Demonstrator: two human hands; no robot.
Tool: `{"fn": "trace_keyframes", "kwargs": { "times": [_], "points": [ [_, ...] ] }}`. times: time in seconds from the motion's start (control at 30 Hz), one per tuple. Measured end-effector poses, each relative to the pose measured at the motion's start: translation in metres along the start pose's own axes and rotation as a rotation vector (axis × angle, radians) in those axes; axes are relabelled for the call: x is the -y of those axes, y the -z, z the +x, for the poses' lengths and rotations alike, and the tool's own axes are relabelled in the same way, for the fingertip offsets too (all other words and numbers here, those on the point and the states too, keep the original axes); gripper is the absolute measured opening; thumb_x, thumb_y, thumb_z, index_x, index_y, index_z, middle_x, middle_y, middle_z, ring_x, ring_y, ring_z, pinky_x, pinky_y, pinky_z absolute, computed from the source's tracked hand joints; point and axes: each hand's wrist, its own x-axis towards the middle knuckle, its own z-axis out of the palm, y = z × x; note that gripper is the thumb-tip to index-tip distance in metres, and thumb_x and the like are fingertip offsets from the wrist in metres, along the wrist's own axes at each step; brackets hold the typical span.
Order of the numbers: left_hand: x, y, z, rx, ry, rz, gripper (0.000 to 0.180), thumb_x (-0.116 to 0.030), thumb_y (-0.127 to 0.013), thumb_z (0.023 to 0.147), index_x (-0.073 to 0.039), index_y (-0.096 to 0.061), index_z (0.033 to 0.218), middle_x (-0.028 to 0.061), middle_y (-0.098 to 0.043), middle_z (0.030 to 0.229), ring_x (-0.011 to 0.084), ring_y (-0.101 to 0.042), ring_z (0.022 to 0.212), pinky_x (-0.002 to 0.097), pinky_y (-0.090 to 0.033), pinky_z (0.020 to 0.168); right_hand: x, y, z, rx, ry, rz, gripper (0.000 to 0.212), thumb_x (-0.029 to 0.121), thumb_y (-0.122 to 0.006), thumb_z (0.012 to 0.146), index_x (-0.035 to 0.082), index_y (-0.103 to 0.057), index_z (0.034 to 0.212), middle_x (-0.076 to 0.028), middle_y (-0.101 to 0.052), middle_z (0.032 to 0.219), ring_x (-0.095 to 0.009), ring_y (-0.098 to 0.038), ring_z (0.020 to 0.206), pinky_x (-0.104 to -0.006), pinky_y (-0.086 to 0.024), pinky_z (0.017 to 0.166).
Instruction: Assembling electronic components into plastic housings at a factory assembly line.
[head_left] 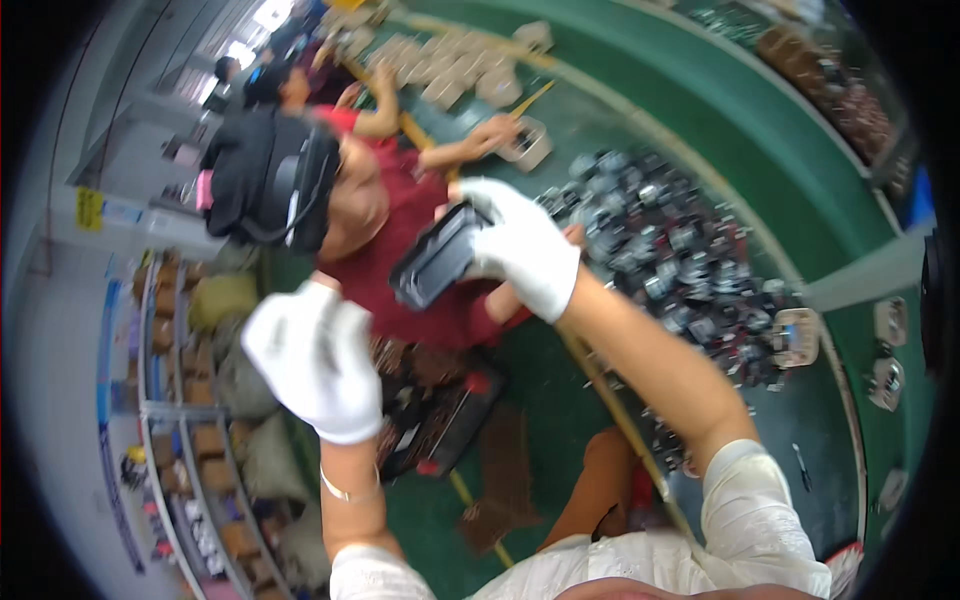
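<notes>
Holding black case [437, 260] (right fingers [497, 203])

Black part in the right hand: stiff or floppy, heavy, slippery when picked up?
The black part looks stiff: held near one end, it shows no sag. Probably light, as the right hand alone supports it. Maybe slippery: its faces look smooth, though blur hides texture.

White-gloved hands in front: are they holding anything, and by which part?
The right hand holds a black tray-shaped piece by its upper-right end; blur leaves it unclear whether the left hand holds anything.
</notes>
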Motion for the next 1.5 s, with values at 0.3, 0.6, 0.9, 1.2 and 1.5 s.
{"fn": "trace_keyframes", "kwargs": {
  "times": [0.3, 0.6, 0.9, 1.2, 1.5],
  "points": [
    [-0.11, -0.064, 0.035, 0.125, -0.182, -0.657, 0.032, -0.005, -0.075, 0.075, -0.006, -0.07, 0.106, 0.0142, -0.067, 0.109, 0.0328, -0.066, 0.102, 0.0384, -0.055, 0.087, 0.145, 0.012, -0.117, -0.244, 0.124, -0.191, 0.065, -0.001, -0.06, 0.083, 0.002, -0.042, 0.146, -0.016, -0.056, 0.135, -0.025, -0.063, 0.114, -0.0487, -0.057, 0.094],
    [-0.208, -0.103, 0.302, -0.427, -0.255, -0.729, 0.019, -0.015, -0.074, 0.084, -0.007, -0.067, 0.1, 0.0151, -0.063, 0.1, 0.0358, -0.063, 0.094, 0.0418, -0.051, 0.084, 0.185, -0.035, -0.279, -0.376, 0.185, -0.636, 0.05, 0.002, -0.054, 0.095, -0.002, -0.045, 0.144, -0.017, -0.064, 0.121, -0.02, -0.065, 0.1, -0.0334, -0.057, 0.085],
    [-0.253, -0.141, 0.366, -0.292, -0.204, -0.652, 0.039, -0.019, -0.072, 0.085, -0.008, -0.067, 0.121, 0.0161, -0.066, 0.119, 0.0337, -0.059, 0.118, 0.0409, -0.047, 0.103, 0.131, -0.053, -0.473, -0.623, 0.059, -0.907, 0.042, 0.003, -0.051, 0.098, -0.002, -0.052, 0.139, -0.011, -0.068, 0.114, -0.015, -0.066, 0.093, -0.0287, -0.054, 0.086],
    [-0.281, -0.071, 0.158, -0.264, -0.16, -0.857, 0.032, -0.018, -0.06, 0.102, 0.005, -0.065, 0.124, 0.0188, -0.067, 0.127, 0.028, -0.066, 0.114, 0.0351, -0.05, 0.099, 0.17, -0.104, -0.684, -1.58, 0.42, -1.411, 0.033, 0.002, -0.05, 0.093, -0.002, -0.066, 0.121, -0.008, -0.07, 0.094, -0.015, -0.064, 0.079, -0.0292, -0.053, 0.073],
    [-0.475, 0.017, -0.157, 0.188, -0.682, -1.187, 0.027, 0.003, -0.068, 0.08, -0.005, -0.072, 0.106, 0.0159, -0.067, 0.102, 0.0359, -0.064, 0.096, 0.043, -0.052, 0.088, 0.104, -0.023, -0.861, -1.733, 0.206, -1.201, 0.032, 0.003, -0.048, 0.097, -0.003, -0.063, 0.125, -0.007, -0.07, 0.1, -0.011, -0.065, 0.084, -0.0245, -0.053, 0.073]
  ]
}}
